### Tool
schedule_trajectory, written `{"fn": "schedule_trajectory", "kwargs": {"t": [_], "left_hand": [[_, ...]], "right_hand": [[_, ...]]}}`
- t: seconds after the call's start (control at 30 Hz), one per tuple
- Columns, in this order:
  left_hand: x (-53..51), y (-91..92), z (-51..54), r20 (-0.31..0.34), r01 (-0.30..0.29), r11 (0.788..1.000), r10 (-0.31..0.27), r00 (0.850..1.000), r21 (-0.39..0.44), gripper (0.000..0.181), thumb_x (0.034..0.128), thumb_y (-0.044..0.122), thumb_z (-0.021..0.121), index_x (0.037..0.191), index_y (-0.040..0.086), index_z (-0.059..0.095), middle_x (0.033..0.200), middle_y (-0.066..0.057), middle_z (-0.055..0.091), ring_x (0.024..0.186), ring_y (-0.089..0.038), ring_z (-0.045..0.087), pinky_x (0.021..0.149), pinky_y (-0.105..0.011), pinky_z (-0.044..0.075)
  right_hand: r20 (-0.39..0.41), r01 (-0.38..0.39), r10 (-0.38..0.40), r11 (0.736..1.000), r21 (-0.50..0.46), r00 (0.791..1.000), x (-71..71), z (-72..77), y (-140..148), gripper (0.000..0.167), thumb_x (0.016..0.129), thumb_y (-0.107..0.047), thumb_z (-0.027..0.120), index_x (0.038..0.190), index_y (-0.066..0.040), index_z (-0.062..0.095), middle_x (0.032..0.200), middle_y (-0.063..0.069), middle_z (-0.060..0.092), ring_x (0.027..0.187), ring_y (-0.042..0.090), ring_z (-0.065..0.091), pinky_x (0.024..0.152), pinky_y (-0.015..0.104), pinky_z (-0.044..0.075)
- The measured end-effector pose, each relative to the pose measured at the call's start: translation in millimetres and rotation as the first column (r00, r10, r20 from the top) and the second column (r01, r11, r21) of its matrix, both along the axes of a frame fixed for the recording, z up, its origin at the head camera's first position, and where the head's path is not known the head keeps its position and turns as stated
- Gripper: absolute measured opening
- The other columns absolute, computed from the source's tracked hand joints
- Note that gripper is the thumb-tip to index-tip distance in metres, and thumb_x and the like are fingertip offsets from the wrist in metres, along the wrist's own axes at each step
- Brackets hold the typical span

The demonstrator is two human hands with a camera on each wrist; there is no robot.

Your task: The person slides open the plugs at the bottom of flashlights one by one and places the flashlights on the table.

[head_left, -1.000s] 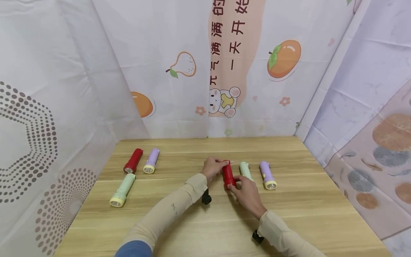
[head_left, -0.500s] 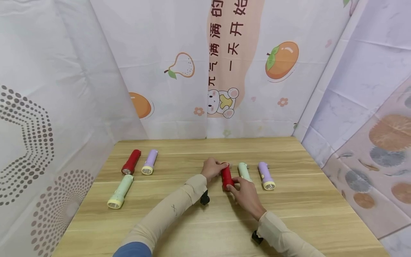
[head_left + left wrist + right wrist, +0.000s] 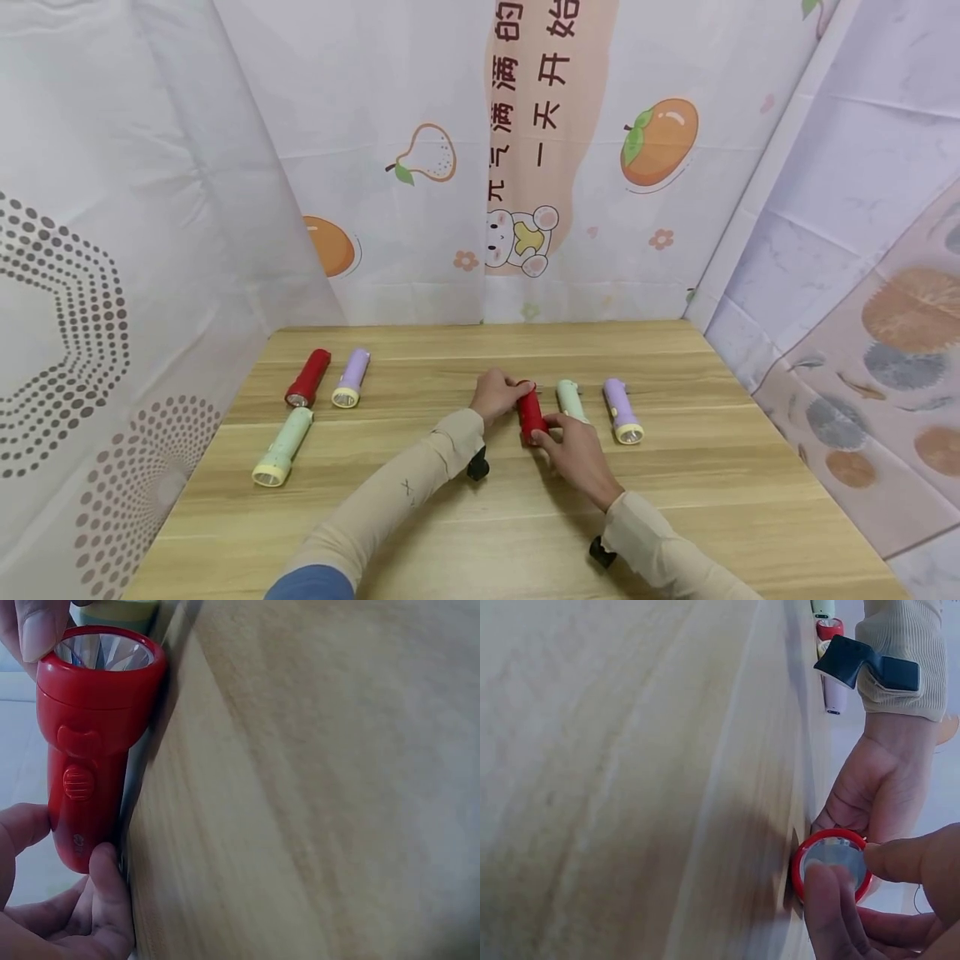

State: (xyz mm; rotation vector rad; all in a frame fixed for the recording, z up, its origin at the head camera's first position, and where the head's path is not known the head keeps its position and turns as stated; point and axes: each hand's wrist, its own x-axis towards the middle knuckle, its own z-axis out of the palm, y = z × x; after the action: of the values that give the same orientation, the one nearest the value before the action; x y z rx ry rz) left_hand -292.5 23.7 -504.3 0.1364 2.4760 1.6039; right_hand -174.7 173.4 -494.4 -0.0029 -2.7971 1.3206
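Observation:
A red flashlight [image 3: 531, 410] lies on the wooden table between both hands, its lens end toward the person. The left hand [image 3: 497, 395] grips its tail end; in the left wrist view, thumb and fingers [image 3: 109, 889] sit on either side of that narrow end. At the head of the flashlight, the right hand [image 3: 576, 457] pinches the rim, and in the right wrist view its fingers partly cover the lens [image 3: 844, 857]. Just right of it lies a light green flashlight [image 3: 571, 398], its front end hidden behind the right hand. Farther right is a purple flashlight [image 3: 622, 410].
At the table's left side lie another red flashlight [image 3: 308, 377], a purple one [image 3: 352, 377] and a light green one [image 3: 283, 446]. Printed curtains [image 3: 420, 217] stand behind and on both sides of the wooden table [image 3: 480, 533].
The red flashlight has shifted very slightly toward the person, level with the green and purple ones beside it. Both hands keep their hold, and the head view has moved a little.

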Motion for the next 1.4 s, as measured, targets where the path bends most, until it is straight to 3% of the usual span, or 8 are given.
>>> {"fn": "schedule_trajectory", "kwargs": {"t": [0.1,0.33,0.43,0.53,0.67,0.9,1.17,1.4], "left_hand": [[1.1,-3.2,-3.1,-0.008,0.01,1.0,-0.01,1.0,0.025,0.027,0.0948,0.028,0.077,0.085,0.003,0.075,0.077,-0.006,0.067,0.062,-0.014,0.058,0.056,-0.025,0.049],[-3.2,-14.2,-11.3,0.024,0.043,0.99,-0.046,0.999,0.134,0.02,0.0987,0.022,0.071,0.101,0.003,0.075,0.089,-0.007,0.07,0.074,-0.017,0.065,0.064,-0.028,0.055],[-3.6,-20.9,-12.1,0.023,0.049,0.989,-0.052,0.998,0.142,0.016,0.0985,0.019,0.068,0.101,0.004,0.075,0.087,-0.008,0.071,0.074,-0.017,0.065,0.064,-0.028,0.056],[-0.2,-27.5,-11.6,0.004,0.065,0.99,-0.066,0.998,0.122,0.015,0.0979,0.015,0.066,0.102,0.003,0.073,0.084,-0.008,0.07,0.072,-0.016,0.065,0.064,-0.028,0.055],[9.9,-35.2,-9.2,-0.017,0.089,0.991,-0.088,0.996,0.098,0.014,0.0984,0.012,0.064,0.102,0.001,0.072,0.083,-0.009,0.07,0.071,-0.016,0.064,0.063,-0.027,0.054],[31.5,-47.2,-4.2,-0.016,0.132,0.987,-0.131,0.991,0.086,0.014,0.1003,0.015,0.065,0.102,0.003,0.072,0.084,-0.009,0.069,0.067,-0.014,0.058,0.056,-0.024,0.048],[56.8,-67.5,-5.3,0.001,0.196,0.978,-0.197,0.981,0.068,0.018,0.1031,0.023,0.064,0.107,0.008,0.072,0.087,-0.005,0.068,0.065,-0.016,0.057,0.051,-0.028,0.048],[83.1,-83.5,2.1,-0.015,0.262,0.961,-0.261,0.965,0.092,0.02,0.1039,0.023,0.064,0.108,0.005,0.071,0.092,-0.005,0.07,0.067,-0.021,0.058,0.053,-0.031,0.05]], "right_hand": [[0.008,-0.004,0.004,1.0,-0.009,1.0,1.3,-0.9,0.0,0.034,0.099,-0.021,0.072,0.128,-0.003,0.067,0.102,0.01,0.072,0.049,0.016,0.061,0.044,0.029,0.047],[-0.036,0.004,-0.006,0.999,-0.053,0.999,5.2,-0.4,0.7,0.031,0.098,-0.016,0.072,0.126,-0.003,0.066,0.121,0.018,0.066,0.049,0.018,0.062,0.045,0.03,0.051],[-0.073,0.015,-0.017,0.999,-0.03,0.997,5.9,0.9,1.5,0.03,0.097,-0.016,0.074,0.122,-0.002,0.066,0.116,0.018,0.061,0.05,0.017,0.061,0.049,0.028,0.051],[-0.122,0.041,-0.036,0.998,0.039,0.992,6.4,1.7,2.7,0.027,0.095,-0.018,0.076,0.117,-0.003,0.067,0.107,0.014,0.061,0.062,0.014,0.06,0.058,0.027,0.05],[-0.164,0.044,-0.028,0.994,0.097,0.986,8.9,1.0,4.1,0.023,0.093,-0.018,0.078,0.11,-0.006,0.069,0.093,0.006,0.062,0.076,0.015,0.054,0.065,0.028,0.046],[-0.165,0.036,-0.018,0.994,0.107,0.986,15.7,1.9,3.3,0.014,0.093,-0.018,0.076,0.102,-0.011,0.068,0.08,0.0,0.06,0.066,0.01,0.052,0.057,0.025,0.043],[-0.096,-0.04,0.046,0.997,0.07,0.994,25.4,0.2,-2.8,0.008,0.095,-0.017,0.074,0.095,-0.014,0.067,0.077,-0.006,0.061,0.062,0.008,0.055,0.054,0.024,0.045],[-0.037,-0.093,0.095,0.995,0.04,0.995,32.3,-4.2,-8.5,0.009,0.094,-0.019,0.076,0.093,-0.015,0.068,0.075,-0.007,0.061,0.068,0.009,0.056,0.057,0.024,0.046]]}}
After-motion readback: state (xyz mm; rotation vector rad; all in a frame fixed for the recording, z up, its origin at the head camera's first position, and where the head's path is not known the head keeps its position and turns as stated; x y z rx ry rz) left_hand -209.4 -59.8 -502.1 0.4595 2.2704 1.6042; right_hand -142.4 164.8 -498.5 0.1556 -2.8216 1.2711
